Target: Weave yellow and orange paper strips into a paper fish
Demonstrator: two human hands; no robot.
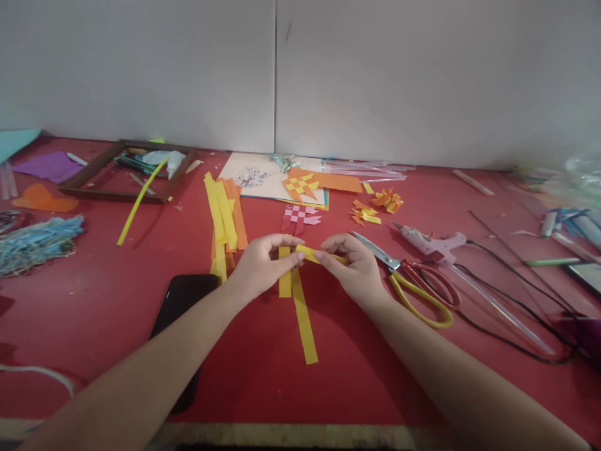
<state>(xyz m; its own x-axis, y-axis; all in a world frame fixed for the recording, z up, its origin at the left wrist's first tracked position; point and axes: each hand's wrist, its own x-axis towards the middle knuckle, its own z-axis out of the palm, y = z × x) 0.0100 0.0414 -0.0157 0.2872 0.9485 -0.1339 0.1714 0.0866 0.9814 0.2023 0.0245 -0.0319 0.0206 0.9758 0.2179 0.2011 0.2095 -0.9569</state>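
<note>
Between both hands is a yellow paper strip (pixel 308 252), raised a little off the red table. My left hand (pixel 265 263) pinches one end between thumb and fingers. My right hand (pixel 351 266) closes on the other part, thumb on top. Below the hands hang or lie two more yellow pieces: a short strip (pixel 285 285) and a long slanting strip (pixel 305 326); whether they join the held one is hidden. Just beyond the hands lies a pink woven paper fish (pixel 297 215). Scissors (pixel 399 269) with red and yellow handles lie right beside my right hand.
Left of the hands are a pile of yellow and orange strips (pixel 220 210) and a black phone (pixel 164 332). A pink glue gun (pixel 434 244) with its cord lies at right. Behind are an orange-yellow woven fish (pixel 300 186), paper scraps (pixel 366 213) and a wooden frame (pixel 84 188).
</note>
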